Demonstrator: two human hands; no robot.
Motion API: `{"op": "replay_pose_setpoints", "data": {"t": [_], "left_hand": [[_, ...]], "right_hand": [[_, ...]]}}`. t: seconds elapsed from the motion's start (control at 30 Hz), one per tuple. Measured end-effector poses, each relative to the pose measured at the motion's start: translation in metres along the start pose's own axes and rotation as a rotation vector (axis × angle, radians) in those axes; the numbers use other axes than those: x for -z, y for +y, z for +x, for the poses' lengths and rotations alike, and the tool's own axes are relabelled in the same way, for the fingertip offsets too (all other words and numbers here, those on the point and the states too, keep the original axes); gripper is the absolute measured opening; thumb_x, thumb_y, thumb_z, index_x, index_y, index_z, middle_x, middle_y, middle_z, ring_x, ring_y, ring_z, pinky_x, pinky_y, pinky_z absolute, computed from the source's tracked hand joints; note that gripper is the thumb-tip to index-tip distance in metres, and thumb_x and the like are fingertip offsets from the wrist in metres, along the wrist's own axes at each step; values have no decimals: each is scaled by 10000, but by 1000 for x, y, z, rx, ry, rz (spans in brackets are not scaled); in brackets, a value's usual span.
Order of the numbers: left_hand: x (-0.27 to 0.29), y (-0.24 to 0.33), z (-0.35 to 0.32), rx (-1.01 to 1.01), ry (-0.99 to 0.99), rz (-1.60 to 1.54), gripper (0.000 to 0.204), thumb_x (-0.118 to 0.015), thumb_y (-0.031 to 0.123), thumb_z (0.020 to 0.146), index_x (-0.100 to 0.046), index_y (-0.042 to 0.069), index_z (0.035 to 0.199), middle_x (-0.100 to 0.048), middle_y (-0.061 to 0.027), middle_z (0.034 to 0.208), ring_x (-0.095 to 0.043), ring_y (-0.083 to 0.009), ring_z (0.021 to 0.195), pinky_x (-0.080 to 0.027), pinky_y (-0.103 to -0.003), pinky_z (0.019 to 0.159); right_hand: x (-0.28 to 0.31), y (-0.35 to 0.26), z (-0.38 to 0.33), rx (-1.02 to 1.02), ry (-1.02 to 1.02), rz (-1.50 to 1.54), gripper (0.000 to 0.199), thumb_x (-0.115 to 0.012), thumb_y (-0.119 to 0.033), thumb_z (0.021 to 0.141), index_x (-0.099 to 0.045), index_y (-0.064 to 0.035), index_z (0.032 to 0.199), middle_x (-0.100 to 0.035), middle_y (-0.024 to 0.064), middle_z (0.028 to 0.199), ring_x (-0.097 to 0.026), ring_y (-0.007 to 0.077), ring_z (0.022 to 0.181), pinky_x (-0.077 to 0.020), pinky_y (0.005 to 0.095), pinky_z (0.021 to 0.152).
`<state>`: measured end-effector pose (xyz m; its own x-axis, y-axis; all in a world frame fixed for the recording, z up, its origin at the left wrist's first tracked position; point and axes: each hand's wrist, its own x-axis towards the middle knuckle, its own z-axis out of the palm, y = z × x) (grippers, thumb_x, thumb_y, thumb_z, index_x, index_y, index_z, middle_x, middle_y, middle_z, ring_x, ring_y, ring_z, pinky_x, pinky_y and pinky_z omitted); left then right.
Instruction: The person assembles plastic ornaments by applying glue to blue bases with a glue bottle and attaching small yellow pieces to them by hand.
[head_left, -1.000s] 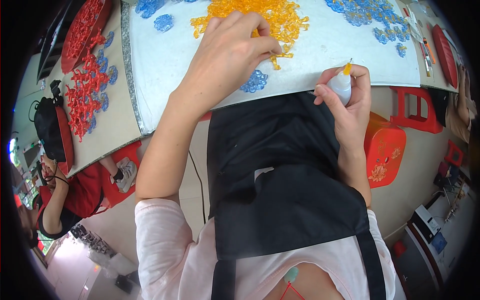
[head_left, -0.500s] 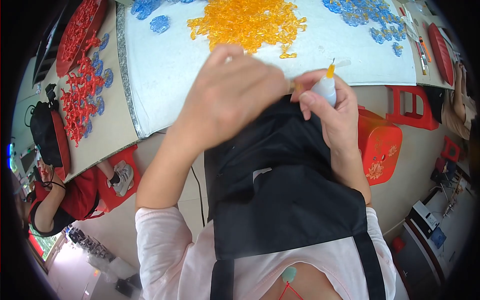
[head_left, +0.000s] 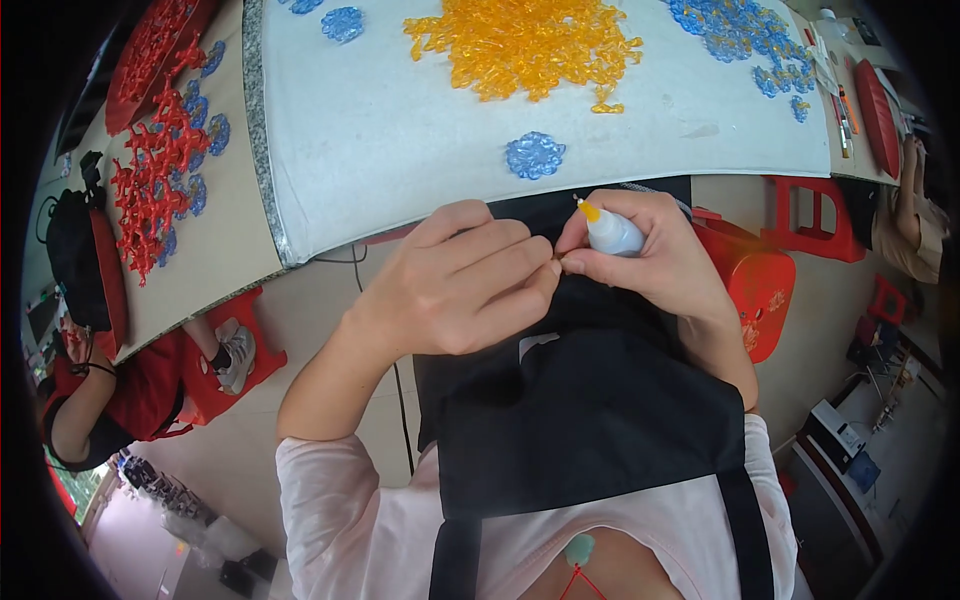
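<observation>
A small white glue bottle (head_left: 612, 236) with an orange nozzle lies tilted in the right hand (head_left: 650, 260), its tip pointing up and to the left; the fingers are curled closed around the bottle body, thumb and forefinger drawn in near the nozzle end. The left hand (head_left: 455, 285) sits just beside it, touching it at the fingertips, with the fingers bent and pressed together so that thumb and forefinger pinch something very small where the two hands meet; what that piece is cannot be made out. Both hands are held over the person's black apron (head_left: 590, 400), just on the near side of the counter (head_left: 400, 150) edge. On the counter's pale surface, just beyond the hands, lies a single round blue bead flower (head_left: 535, 155). Farther off at the middle is a loose heap of orange beads (head_left: 520, 45), and at the far right a scatter of blue bead pieces (head_left: 740, 30). To the left, on a separate tan board (head_left: 215, 260), lie red bead shapes (head_left: 150, 180) with a few blue ones among them. Red plastic stools (head_left: 760, 280) stand on the floor to the right of the hands, and another person in red (head_left: 110, 400) sits at the near left.
</observation>
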<state>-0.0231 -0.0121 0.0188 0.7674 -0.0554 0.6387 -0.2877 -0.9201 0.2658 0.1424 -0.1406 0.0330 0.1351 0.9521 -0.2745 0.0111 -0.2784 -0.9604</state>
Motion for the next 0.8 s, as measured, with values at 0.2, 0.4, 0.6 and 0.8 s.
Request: {"op": "replay_pose_setpoints", "data": {"t": [0.2, 0.4, 0.6, 0.8], "left_hand": [[-4, -22, 1, 404, 81, 20, 294, -733, 184, 655, -656, 102, 926, -588, -16, 906, -543, -189, 844, -343, -323, 768], [-16, -25, 2, 645, 30, 51, 308, -751, 208, 653, -656, 117, 932, -531, -7, 941, -488, -188, 905, -294, -337, 806], [-17, -25, 2, 677, 45, 37, 276, -751, 197, 655, -663, 131, 909, -523, -1, 927, -482, -187, 912, -293, -340, 808], [-17, -25, 2, 677, 33, 43, 269, -749, 201, 657, -661, 135, 902, -516, 0, 933, -477, -186, 914, -291, -341, 808]], "right_hand": [[9, -17, 16, -16, 192, -59, 115, -680, -93, 773, -630, 2, 814, -577, -7, 670, -504, 38, 612, -414, 189, 565], [10, -22, 45, 138, 290, -448, 213, -689, -149, 760, -624, 35, 845, -607, 134, 678, -593, 189, 606, -467, 283, 596], [8, -23, 54, 114, 257, -586, 265, -679, -183, 757, -634, 46, 883, -624, 198, 721, -631, 294, 647, -486, 329, 615], [8, -21, 56, 109, 240, -671, 199, -668, -140, 772, -629, 33, 861, -606, 116, 697, -565, 182, 634, -459, 280, 595]]}}
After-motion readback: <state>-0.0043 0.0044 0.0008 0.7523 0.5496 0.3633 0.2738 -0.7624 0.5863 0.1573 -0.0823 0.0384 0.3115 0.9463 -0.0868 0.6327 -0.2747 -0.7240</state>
